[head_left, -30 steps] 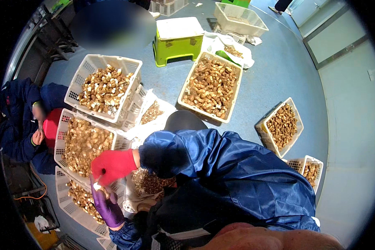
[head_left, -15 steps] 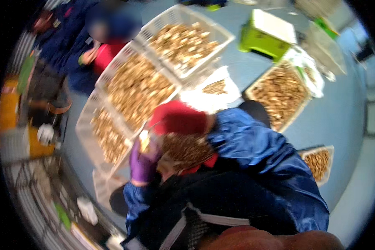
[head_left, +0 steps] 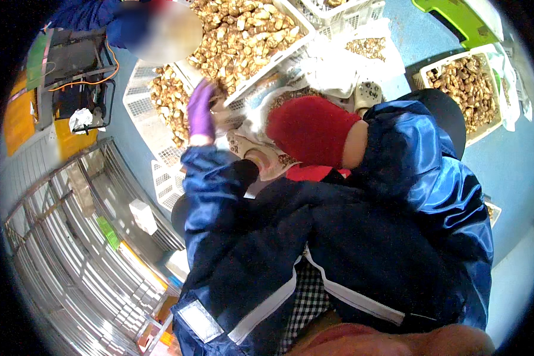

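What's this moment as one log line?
left hand: purple-gloved, near mushrooms in crate | right hand: red-gloved, near brown bits | grip: unclear, both hands

This is a workroom for handling produce in bulk, most likely part of a food-packing or processing site. Perforated plastic crates stand on the floor: a large central crate point(head_left: 274, 66), a left crate point(head_left: 141, 107) beside it and a right crate point(head_left: 477, 138) farther off, all filled with brown-and-pale, mushroom-like produce point(head_left: 240, 47). White sacking point(head_left: 332, 71) lies among them. The plain blue floor point(head_left: 519, 172) has a hard, industrial look. On the near left runs slatted metal racking point(head_left: 101, 261); an orange cable point(head_left: 114, 66) trails at the far left, near a co-worker's dark blue sleeve point(head_left: 80, 15).
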